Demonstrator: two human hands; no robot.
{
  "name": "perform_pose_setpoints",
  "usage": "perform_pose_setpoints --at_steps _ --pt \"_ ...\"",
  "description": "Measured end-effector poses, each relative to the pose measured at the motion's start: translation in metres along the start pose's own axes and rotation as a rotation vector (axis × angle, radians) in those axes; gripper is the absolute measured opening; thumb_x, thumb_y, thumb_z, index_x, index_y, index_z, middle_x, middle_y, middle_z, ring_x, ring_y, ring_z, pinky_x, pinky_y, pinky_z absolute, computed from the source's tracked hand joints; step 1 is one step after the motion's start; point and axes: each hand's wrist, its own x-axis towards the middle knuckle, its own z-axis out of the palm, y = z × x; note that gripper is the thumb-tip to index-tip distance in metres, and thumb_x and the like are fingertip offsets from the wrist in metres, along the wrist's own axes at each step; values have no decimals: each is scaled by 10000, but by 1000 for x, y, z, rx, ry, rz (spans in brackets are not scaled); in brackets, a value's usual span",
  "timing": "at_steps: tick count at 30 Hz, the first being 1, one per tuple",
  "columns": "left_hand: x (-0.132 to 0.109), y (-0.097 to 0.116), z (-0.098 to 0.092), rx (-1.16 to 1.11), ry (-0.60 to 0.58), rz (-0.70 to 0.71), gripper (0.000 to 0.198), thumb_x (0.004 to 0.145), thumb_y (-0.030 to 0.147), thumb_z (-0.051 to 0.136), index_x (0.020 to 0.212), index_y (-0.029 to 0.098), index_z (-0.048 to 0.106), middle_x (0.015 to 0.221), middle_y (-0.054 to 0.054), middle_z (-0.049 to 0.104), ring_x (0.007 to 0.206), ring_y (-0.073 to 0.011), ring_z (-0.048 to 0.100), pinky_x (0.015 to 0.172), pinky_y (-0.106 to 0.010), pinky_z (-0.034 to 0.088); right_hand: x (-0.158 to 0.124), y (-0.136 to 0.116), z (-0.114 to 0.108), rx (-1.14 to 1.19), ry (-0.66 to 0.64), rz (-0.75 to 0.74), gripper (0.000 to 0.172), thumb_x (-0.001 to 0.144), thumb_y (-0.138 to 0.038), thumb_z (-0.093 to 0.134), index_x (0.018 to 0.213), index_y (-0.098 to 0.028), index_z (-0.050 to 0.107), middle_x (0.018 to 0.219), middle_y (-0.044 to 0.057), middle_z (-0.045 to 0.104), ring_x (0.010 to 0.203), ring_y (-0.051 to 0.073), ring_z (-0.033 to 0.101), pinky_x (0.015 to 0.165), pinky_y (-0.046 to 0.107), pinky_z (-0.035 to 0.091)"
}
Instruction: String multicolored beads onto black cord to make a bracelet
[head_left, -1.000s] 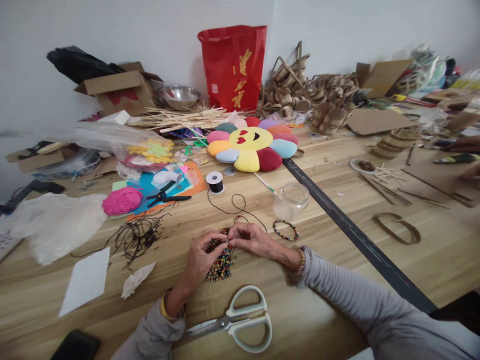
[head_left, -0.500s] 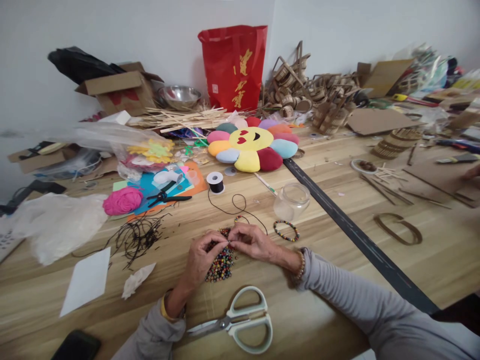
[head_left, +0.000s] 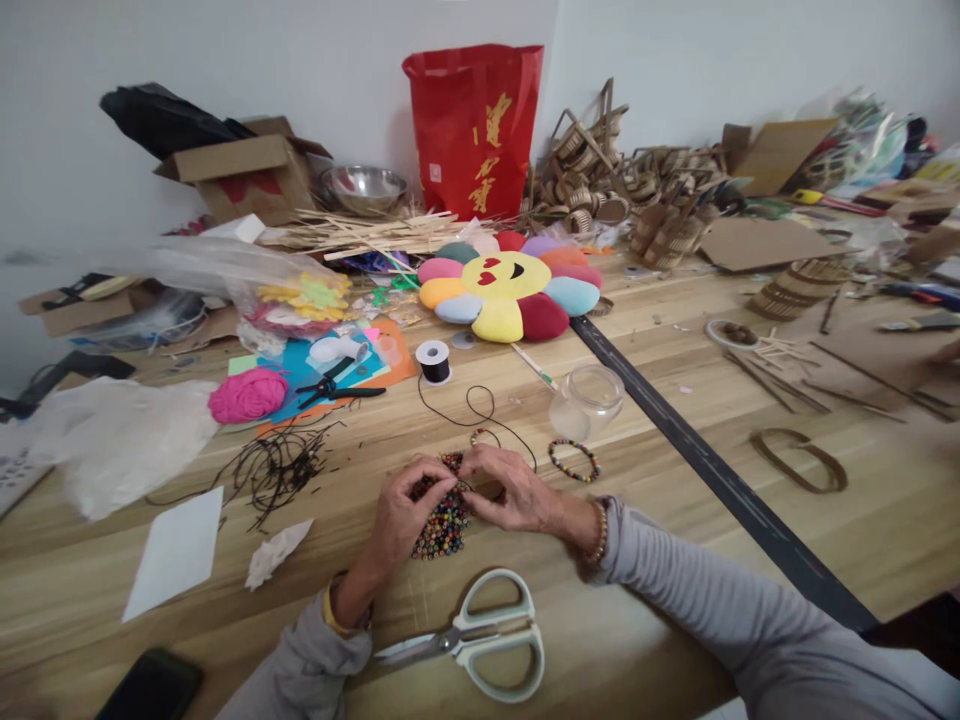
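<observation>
Over a pile of small multicoloured beads [head_left: 442,530], my left hand [head_left: 405,505] is closed in a pinch at the thumb and forefinger. Close against it, my right hand [head_left: 514,488] has its thumb and forefinger slightly parted near the fingertips of my left hand. What lies between the fingers is too small to make out. Black cord [head_left: 487,392] runs from a white spool [head_left: 433,362] toward my right hand, and a few strung beads [head_left: 480,437] show behind it. A beaded bracelet [head_left: 574,461] lies to the right, in front of a clear jar [head_left: 587,400].
White-handled scissors [head_left: 499,635] lie open just in front of the beads. Left are tangled black cords [head_left: 277,470], white paper [head_left: 172,555] and a phone [head_left: 152,688]. A flower cushion [head_left: 506,290] and red bag [head_left: 476,135] stand behind. Part of another person's hand shows far right.
The thumb and forefinger of my right hand have parted a little. My left hand keeps its pinch, and the view has shifted slightly.
</observation>
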Motion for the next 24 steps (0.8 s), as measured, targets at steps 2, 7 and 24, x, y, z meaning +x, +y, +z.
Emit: perform_pose_setpoints --at_steps 2,7,24 --pt "0 0 0 16 -3 18 81 813 185 646 736 172 667 751 -39 665 761 -177 614 744 -294 470 0 -1 0 24 -17 2 39 901 -205 516 927 -182 532 831 55 612 753 152 566 678 263 475" --pt "0 4 1 60 19 45 84 811 171 643 730 173 662 728 -34 661 727 -173 612 717 -297 475 2 -1 -3 33 -10 65 81 932 -218 510 890 -179 566 797 45 609 712 139 561 638 240 463" --pt "-8 0 18 591 -148 285 82 824 165 642 829 210 710 808 -46 590 916 -228 519 811 -365 457 2 5 1 38 104 244 122 929 -220 485 832 -178 545 771 28 567 704 146 515 661 261 427"
